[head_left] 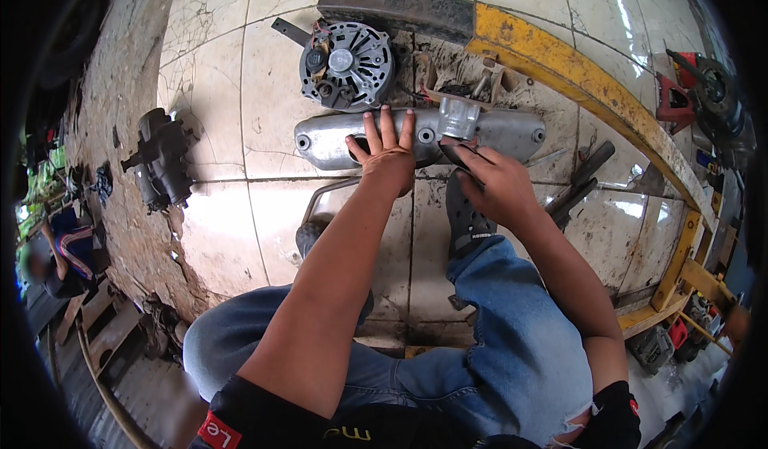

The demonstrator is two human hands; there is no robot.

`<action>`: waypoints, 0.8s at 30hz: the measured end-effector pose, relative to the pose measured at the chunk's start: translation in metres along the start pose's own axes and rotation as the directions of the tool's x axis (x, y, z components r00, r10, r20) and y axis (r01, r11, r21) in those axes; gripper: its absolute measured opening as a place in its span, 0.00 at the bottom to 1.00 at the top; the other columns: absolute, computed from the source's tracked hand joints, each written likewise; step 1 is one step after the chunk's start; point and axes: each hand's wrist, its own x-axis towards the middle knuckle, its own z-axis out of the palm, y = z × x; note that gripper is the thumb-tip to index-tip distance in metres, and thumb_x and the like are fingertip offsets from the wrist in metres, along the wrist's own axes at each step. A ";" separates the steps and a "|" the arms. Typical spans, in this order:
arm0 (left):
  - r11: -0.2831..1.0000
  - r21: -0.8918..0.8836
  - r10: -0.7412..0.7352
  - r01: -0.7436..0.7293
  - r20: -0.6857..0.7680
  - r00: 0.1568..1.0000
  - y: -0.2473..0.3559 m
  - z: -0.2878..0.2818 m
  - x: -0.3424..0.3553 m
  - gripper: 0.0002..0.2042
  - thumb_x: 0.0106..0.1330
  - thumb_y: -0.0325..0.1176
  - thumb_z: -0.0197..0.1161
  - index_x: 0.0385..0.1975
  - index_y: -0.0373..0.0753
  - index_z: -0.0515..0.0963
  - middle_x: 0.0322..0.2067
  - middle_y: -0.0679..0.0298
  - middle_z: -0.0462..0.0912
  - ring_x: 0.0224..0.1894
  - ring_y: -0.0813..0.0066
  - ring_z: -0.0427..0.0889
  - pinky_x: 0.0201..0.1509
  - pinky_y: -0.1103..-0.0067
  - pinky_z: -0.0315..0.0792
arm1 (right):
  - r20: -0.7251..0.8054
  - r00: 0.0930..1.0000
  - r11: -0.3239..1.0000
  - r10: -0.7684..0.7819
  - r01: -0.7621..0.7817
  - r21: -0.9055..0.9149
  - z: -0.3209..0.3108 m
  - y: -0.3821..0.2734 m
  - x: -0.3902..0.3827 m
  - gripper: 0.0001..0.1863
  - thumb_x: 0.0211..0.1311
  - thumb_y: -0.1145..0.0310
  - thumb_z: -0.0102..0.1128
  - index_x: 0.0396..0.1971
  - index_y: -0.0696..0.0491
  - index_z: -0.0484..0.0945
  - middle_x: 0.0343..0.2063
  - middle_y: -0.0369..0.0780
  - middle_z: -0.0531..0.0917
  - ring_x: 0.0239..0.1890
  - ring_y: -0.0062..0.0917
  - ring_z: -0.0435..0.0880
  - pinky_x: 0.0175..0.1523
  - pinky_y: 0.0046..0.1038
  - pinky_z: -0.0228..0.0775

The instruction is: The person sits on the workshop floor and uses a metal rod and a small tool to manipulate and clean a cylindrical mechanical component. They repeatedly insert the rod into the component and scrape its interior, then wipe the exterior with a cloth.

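Note:
A long silver metal engine valve cover (500, 135) lies crosswise on the tiles in front of me. A short round neck (458, 118) rises from its right half. My left hand (388, 151) rests on the cover left of its middle, fingers spread, beside a dark opening. Just below the neck, my right hand (494, 178) is closed on a dark folded sheet (453, 153), which looks like sandpaper, and presses it to the cover's near edge. Part of the sheet is hidden under my fingers.
Behind the cover sits an alternator (346, 65) and a small tray (446, 90) with bolts. A yellow and black steel beam (552, 53) curves along the far right. A dark metal part (160, 161) stands at left. Another person (60, 257) is at far left.

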 end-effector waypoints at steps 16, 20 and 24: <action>1.000 0.010 -0.005 0.005 -0.061 0.998 -0.003 0.008 0.001 0.50 0.57 0.24 0.58 0.75 0.54 0.31 0.75 0.50 0.25 0.75 0.38 0.23 0.66 0.32 0.31 | -0.025 0.997 0.991 0.076 -0.072 0.111 0.028 0.050 0.001 0.28 0.68 0.59 0.54 0.68 0.34 0.65 0.34 0.46 0.83 0.35 0.47 0.82 0.38 0.42 0.73; 1.000 0.015 0.016 -0.015 -0.057 0.998 -0.003 0.006 0.001 0.51 0.56 0.23 0.58 0.75 0.53 0.31 0.75 0.49 0.25 0.75 0.37 0.24 0.66 0.32 0.31 | 0.018 0.984 0.960 0.178 -0.178 0.215 0.019 0.034 0.023 0.27 0.69 0.60 0.54 0.68 0.32 0.64 0.35 0.46 0.83 0.35 0.47 0.82 0.38 0.43 0.73; 1.000 0.013 0.000 0.000 -0.011 1.000 0.002 0.002 -0.001 0.52 0.55 0.22 0.57 0.75 0.53 0.29 0.74 0.49 0.23 0.74 0.37 0.23 0.66 0.33 0.30 | 0.017 0.993 0.979 0.114 -0.115 0.170 0.029 0.057 -0.003 0.26 0.69 0.59 0.52 0.67 0.32 0.64 0.38 0.46 0.84 0.37 0.46 0.82 0.39 0.43 0.73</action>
